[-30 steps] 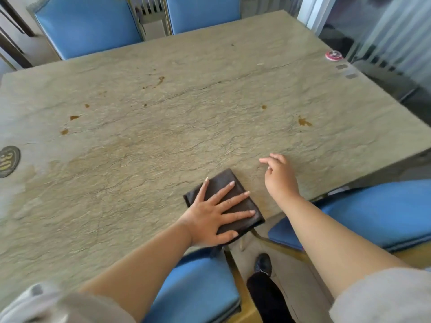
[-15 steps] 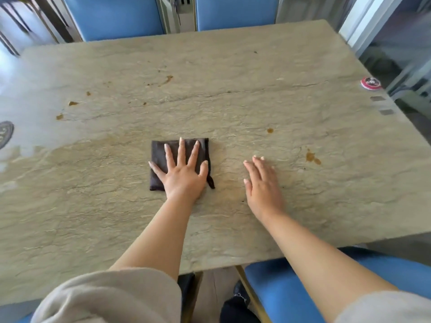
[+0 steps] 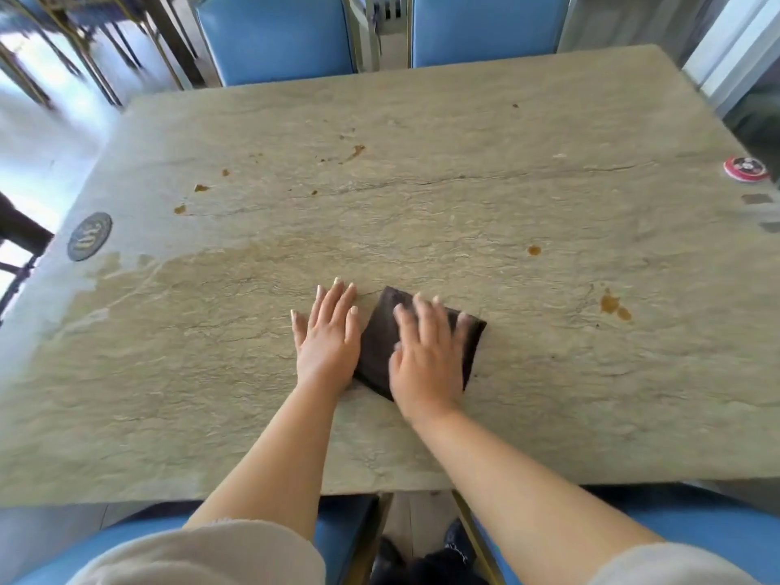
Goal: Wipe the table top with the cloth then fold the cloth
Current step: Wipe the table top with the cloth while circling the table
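Observation:
A folded dark brown cloth [image 3: 377,344] lies on the beige stone table top [image 3: 422,204], near the front middle. My right hand [image 3: 427,356] presses flat on the cloth with its fingers spread, and it looks motion-blurred. My left hand [image 3: 327,333] lies flat on the table just left of the cloth, its edge touching or slightly over the cloth's left side. Brown stains dot the table, one [image 3: 613,304] to the right of the cloth, one [image 3: 534,249] further back, and several [image 3: 201,187] at the back left.
A dark round disc [image 3: 89,236] sits at the left edge beside a darker wet-looking patch [image 3: 126,268]. A red round tag [image 3: 746,166] lies at the right edge. Blue chairs [image 3: 274,31] stand behind the table and a blue seat [image 3: 696,521] is below the front edge.
The cloth has passed from under my left hand to under my right hand and shifted to the right. My left hand now rests beside it. My view has moved back and left.

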`<action>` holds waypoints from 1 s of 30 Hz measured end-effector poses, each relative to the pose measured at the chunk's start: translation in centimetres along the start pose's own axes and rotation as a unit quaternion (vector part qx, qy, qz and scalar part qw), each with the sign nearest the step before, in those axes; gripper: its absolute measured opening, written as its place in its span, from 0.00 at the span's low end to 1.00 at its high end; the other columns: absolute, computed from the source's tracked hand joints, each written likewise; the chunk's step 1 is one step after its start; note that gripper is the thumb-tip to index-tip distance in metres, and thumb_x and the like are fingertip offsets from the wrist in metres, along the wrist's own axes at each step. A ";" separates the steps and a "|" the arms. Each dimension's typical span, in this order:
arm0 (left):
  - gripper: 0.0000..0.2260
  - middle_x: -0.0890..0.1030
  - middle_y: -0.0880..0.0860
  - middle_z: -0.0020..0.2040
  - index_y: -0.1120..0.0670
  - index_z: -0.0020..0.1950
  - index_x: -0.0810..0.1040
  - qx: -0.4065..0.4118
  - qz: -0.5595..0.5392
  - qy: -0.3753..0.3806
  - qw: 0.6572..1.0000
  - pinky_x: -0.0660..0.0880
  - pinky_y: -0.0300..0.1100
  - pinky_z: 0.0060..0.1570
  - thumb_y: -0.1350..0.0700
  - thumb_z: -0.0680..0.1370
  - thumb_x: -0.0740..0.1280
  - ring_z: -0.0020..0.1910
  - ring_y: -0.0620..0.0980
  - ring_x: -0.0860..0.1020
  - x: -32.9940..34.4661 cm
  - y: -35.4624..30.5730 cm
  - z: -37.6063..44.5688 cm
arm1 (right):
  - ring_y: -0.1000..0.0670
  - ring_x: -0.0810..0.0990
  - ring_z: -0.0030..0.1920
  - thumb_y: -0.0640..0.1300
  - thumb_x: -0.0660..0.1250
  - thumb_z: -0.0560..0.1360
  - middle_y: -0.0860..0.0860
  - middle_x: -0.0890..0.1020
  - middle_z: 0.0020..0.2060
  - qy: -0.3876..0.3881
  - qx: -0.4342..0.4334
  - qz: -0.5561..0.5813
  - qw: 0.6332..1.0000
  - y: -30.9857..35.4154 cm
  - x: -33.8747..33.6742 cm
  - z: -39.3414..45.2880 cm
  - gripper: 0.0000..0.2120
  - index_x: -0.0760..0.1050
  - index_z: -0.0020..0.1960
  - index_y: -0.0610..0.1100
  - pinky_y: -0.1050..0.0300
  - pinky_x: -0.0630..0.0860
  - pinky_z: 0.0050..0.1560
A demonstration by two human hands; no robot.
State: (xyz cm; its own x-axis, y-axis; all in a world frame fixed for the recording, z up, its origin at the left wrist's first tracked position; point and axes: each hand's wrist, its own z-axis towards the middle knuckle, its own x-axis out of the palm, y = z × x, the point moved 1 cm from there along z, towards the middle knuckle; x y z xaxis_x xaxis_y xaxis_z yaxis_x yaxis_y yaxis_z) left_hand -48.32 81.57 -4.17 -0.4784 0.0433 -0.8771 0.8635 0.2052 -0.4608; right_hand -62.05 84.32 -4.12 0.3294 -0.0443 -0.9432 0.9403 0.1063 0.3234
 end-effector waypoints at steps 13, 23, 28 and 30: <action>0.31 0.41 0.40 0.79 0.44 0.79 0.45 0.040 0.087 -0.003 0.995 0.33 0.55 0.74 0.40 0.75 0.36 0.76 0.41 0.36 1.0 0.8 0.3 | 0.44 0.37 0.76 0.68 0.40 0.76 0.56 0.41 0.78 0.110 0.109 -0.107 0.982 -4.3 0.5 12.5 0.30 0.42 0.76 0.61 0.26 0.35 0.67; 0.32 0.42 0.41 0.79 0.44 0.79 0.47 0.050 0.084 -0.003 0.995 0.34 0.57 0.74 0.40 0.75 0.34 0.77 0.42 0.37 1.1 1.0 0.3 | 0.50 0.56 0.76 0.61 0.45 0.79 0.57 0.58 0.76 0.054 -0.094 -0.088 0.990 -12.7 -2.6 3.5 0.24 0.56 0.74 0.62 0.42 0.51 0.73; 0.30 0.42 0.42 0.79 0.43 0.79 0.47 0.050 0.079 0.011 0.996 0.32 0.56 0.73 0.40 0.76 0.37 0.77 0.43 0.37 1.0 1.1 0.2 | 0.46 0.41 0.77 0.63 0.42 0.78 0.54 0.44 0.78 0.085 0.069 -0.112 0.988 -7.0 -1.3 1.9 0.28 0.45 0.77 0.59 0.35 0.39 0.72; 0.27 0.42 0.42 0.79 0.43 0.79 0.49 0.036 0.067 0.028 0.997 0.32 0.56 0.73 0.42 0.80 0.42 0.77 0.42 0.37 0.8 1.0 0.3 | 0.44 0.38 0.77 0.64 0.37 0.75 0.53 0.43 0.78 0.137 -0.111 -0.121 0.977 -4.0 -0.5 -1.8 0.31 0.43 0.77 0.59 0.33 0.38 0.71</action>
State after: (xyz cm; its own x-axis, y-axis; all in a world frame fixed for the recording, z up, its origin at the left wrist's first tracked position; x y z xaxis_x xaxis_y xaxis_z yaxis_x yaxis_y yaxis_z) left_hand -47.82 81.54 -5.37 -0.3646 0.1197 -0.9235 0.9284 0.1236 -0.3505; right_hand -66.16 85.68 -5.13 0.0367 0.1697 -0.9848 0.9358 0.3400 0.0934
